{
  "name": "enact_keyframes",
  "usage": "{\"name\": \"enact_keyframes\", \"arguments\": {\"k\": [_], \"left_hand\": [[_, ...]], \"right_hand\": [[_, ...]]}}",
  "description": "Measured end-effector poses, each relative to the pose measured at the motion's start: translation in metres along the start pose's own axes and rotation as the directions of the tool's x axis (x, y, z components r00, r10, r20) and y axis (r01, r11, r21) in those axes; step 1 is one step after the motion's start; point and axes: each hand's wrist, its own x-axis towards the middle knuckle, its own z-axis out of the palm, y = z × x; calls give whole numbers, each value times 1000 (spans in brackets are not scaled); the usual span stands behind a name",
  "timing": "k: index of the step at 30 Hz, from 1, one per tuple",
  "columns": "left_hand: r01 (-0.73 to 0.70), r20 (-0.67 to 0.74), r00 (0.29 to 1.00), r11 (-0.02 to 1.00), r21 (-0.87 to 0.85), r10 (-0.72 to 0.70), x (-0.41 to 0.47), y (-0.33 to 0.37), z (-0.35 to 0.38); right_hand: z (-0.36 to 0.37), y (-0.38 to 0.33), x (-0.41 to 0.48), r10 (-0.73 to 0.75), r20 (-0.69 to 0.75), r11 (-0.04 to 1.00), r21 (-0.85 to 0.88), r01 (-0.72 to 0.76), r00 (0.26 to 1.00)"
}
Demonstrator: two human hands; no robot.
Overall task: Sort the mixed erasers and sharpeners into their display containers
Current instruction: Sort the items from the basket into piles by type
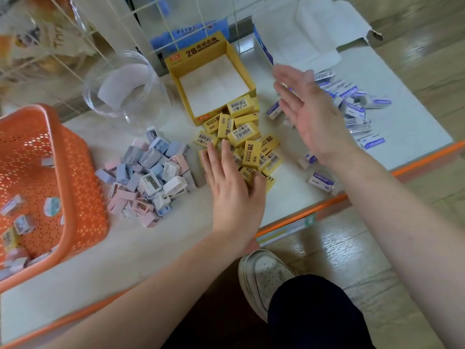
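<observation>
An orange perforated plastic basket (75, 157) sits at the left of the pale tabletop (125, 253), with a few small pieces inside. Beside it lies a heap of pastel pencil sharpeners (151, 172), and behind the heap is a clear plastic jar (120, 89). A yellow cardboard display box (198, 50) printed "2B" shows its bare white floor behind a pile of yellow barcoded erasers (242, 132). The left hand (231, 182) lies flat on that pile, fingers straight. The right hand (309, 112) hovers, blurred, with its fingers spread and holding nothing, in front of white-and-blue erasers (352, 107) marked "ERASER".

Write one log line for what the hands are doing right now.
left hand: flat on yellow erasers | right hand: open, over blue-white erasers | yellow box: empty | sharpeners: piled
</observation>
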Motion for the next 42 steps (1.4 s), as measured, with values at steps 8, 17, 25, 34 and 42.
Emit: {"name": "enact_keyframes", "arguments": {"k": [8,17,25,34,42], "left_hand": [[-64,-131,988,993,100,77,19,-7,-12],[-32,-132,988,954,299,75,29,-3,9],[-38,-98,993,968,247,64,29,3,10],[-303,126,952,789,535,280,-24,-27,-114],[-114,-111,973,841,529,202,-73,-20,-227]], "right_hand": [[-36,-8,-27,-311,-278,671,-742,2,909],[-43,23,-19,-116,-179,191,-969,-155,977],[-24,10,-24,-282,-209,256,-957,-137,936],[89,-22,-27,-398,79,416,-872,257,914],[168,-94,-58,14,410,430,-826,365,912]]}}
